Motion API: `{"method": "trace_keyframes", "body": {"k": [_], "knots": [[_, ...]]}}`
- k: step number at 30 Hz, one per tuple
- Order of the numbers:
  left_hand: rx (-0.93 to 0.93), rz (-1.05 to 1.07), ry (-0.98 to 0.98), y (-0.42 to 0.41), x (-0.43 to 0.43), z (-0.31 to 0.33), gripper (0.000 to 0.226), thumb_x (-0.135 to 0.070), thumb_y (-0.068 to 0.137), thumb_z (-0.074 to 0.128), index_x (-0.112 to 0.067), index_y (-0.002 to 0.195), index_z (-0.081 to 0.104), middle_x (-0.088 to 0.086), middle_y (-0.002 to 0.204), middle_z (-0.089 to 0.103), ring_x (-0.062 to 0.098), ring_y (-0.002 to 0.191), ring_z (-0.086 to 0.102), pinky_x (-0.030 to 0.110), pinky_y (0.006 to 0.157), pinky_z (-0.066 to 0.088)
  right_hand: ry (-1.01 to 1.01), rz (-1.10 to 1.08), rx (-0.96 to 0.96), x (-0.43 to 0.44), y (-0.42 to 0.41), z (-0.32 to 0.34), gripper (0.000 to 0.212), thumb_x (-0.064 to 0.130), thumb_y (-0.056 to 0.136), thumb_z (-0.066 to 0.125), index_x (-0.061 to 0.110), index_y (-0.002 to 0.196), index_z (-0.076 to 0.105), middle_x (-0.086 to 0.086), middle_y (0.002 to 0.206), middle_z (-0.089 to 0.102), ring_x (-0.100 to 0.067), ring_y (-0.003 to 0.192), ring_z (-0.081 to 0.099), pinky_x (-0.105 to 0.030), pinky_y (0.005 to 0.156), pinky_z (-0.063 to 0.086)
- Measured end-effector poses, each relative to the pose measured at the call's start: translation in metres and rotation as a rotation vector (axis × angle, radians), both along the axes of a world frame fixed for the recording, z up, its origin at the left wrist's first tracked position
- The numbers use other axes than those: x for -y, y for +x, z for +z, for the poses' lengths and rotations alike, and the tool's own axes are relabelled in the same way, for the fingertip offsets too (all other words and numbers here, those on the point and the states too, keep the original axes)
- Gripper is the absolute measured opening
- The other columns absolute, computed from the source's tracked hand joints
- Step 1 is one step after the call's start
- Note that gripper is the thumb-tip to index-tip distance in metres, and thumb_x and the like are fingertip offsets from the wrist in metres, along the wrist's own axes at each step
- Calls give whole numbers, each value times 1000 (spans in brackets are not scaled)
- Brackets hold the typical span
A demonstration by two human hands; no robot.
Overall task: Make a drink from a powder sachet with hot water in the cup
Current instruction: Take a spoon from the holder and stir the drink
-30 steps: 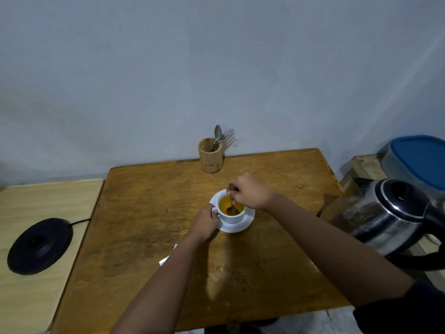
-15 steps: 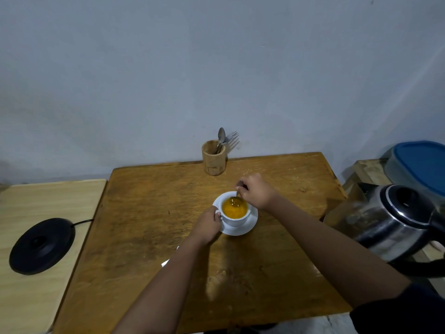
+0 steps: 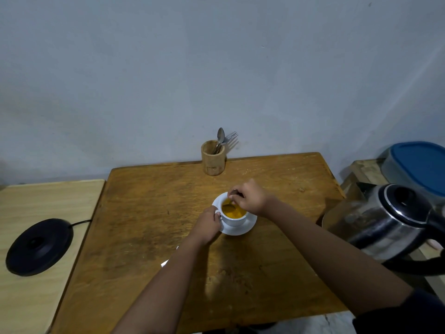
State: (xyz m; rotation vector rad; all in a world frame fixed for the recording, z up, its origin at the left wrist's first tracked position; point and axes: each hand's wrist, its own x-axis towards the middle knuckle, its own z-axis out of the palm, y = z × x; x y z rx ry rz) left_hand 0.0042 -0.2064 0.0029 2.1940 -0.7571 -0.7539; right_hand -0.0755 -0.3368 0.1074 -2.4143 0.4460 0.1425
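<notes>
White cup (image 3: pixel 233 220) of orange drink (image 3: pixel 235 212) sits on saucer (image 3: pixel 243 228), mid wooden table (image 3: pixel 149 208). Left hand (image 3: pixel 207 224) closed round cup's handle side. Right hand (image 3: pixel 250 198) pinches spoon (image 3: pixel 229 206), bowl dipped in the drink. Steel kettle (image 3: pixel 385 222) at right edge; its black base (image 3: pixel 38 245) on left table. Wooden cutlery holder (image 3: pixel 213 158) at far edge.

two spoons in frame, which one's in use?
The metal spoon pinched in the right hand, bowl dipped in the orange drink in the white cup. The other spoon stands idle in the wooden holder.
</notes>
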Motion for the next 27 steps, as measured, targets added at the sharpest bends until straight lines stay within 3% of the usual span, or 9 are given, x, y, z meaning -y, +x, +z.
{"method": "trace_keyframes", "body": {"k": [6, 11, 16, 21, 27], "knots": [[-20, -1, 8, 1, -1, -1, 25, -20, 96, 37, -6, 106, 55, 14, 102, 59, 26, 89, 54, 32, 73, 39, -119, 25, -19, 3, -3, 2, 28, 13, 95, 45, 4, 114, 64, -14, 115, 67, -26, 103, 61, -39, 88, 52], [-14, -2, 10, 0, 0, 0, 25, -21, 96, 37, -8, 108, 54, 12, 103, 58, 23, 89, 53, 30, 73, 38, -162, 31, -46, 8, -9, 7, 27, 11, 92, 46, 2, 108, 66, -16, 109, 68, -27, 98, 62, -41, 84, 52], [-5, 5, 20, -1, 0, -1, 24, -21, 96, 37, -7, 105, 54, 9, 96, 55, 20, 84, 50, 29, 69, 35, -73, 21, -48, 4, -11, 7, 24, 10, 92, 49, 1, 107, 66, -17, 100, 70, -22, 81, 61, -37, 76, 52], [-3, -4, 11, 0, 0, -2, 24, -21, 96, 36, -6, 102, 54, 9, 93, 55, 21, 82, 49, 29, 62, 35, 1, -14, 10, -3, -10, 4, 23, 11, 93, 49, 1, 106, 65, -19, 96, 70, -28, 87, 65, -40, 78, 54], [-3, 2, 6, 0, -1, -1, 26, -20, 96, 36, -6, 104, 55, 8, 94, 55, 22, 84, 50, 29, 69, 35, -88, -55, 36, -2, -9, 0, 25, 15, 94, 47, 2, 104, 66, -18, 100, 68, -27, 89, 63, -43, 78, 54]]}}
